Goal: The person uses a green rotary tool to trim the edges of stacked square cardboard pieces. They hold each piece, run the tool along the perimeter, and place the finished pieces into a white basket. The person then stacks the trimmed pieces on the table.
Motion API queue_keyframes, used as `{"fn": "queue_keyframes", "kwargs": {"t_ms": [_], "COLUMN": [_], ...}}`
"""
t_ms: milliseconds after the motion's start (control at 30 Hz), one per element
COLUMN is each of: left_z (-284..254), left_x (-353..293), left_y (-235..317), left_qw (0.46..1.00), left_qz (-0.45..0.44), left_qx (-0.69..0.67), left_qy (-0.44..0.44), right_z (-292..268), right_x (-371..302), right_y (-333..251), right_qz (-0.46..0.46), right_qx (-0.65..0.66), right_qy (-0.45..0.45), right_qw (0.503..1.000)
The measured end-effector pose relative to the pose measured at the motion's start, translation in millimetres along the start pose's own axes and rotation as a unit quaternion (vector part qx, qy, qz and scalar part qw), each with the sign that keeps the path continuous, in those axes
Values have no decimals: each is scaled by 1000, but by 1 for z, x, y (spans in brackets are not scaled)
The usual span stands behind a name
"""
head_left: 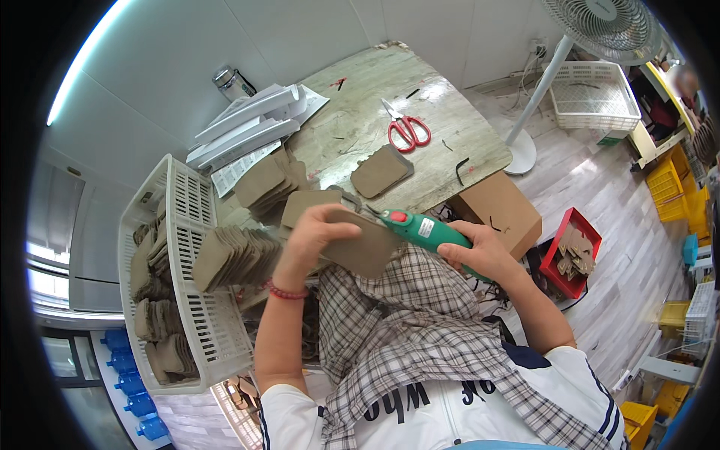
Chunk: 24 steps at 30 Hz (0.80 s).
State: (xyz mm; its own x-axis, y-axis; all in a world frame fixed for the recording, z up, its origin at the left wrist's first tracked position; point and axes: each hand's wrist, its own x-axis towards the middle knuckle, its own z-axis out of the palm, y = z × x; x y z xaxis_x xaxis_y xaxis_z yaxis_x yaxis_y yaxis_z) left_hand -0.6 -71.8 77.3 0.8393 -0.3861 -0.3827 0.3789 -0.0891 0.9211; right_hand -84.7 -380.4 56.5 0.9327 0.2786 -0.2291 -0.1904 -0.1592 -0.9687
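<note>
My left hand [319,234], with a red bracelet at the wrist, is closed on a flat taupe piece with rounded corners [367,251], tilted above my lap. My right hand [476,251] is wrapped round a green handheld electric cutter [429,231] with a red button. The cutter's tip meets the far edge of the piece, but its blade is too small to make out. Beyond my hands, a similar taupe piece [379,171] lies on the table [360,97]. Red-handled scissors [407,131] rest near it. Left of my hands stands a fanned stack of taupe pieces [274,180].
At my left, a white plastic crate [191,262] holds several stacks of taupe pieces. Papers [247,124] and a flask [231,81] sit at the table's far left. To the right are a cardboard box [499,214], a red tray of scraps [571,251] and a standing fan [559,67].
</note>
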Motion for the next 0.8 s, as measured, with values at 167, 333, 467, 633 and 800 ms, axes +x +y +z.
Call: {"fn": "queue_keyframes", "kwargs": {"t_ms": [167,333,467,633,800], "left_z": [-78,-33,28,32,38], "left_x": [10,18,63,155,151], "left_y": [-8,5,-2,-62,-68], "left_qw": [975,709,681,702,729], "left_qz": [109,282,299,129,137], "left_qx": [30,541,616,656,607], "left_qy": [189,355,262,247,284], "right_z": [-6,-17,-17,-23,-28], "right_x": [-9,-21,-26,-36,-45], "right_y": [20,43,44,54,64], "right_qz": [15,20,9,3,11], "right_qx": [15,38,45,19,29], "right_qy": [50,87,122,154,184], "right_qw": [999,995,991,988,982]}}
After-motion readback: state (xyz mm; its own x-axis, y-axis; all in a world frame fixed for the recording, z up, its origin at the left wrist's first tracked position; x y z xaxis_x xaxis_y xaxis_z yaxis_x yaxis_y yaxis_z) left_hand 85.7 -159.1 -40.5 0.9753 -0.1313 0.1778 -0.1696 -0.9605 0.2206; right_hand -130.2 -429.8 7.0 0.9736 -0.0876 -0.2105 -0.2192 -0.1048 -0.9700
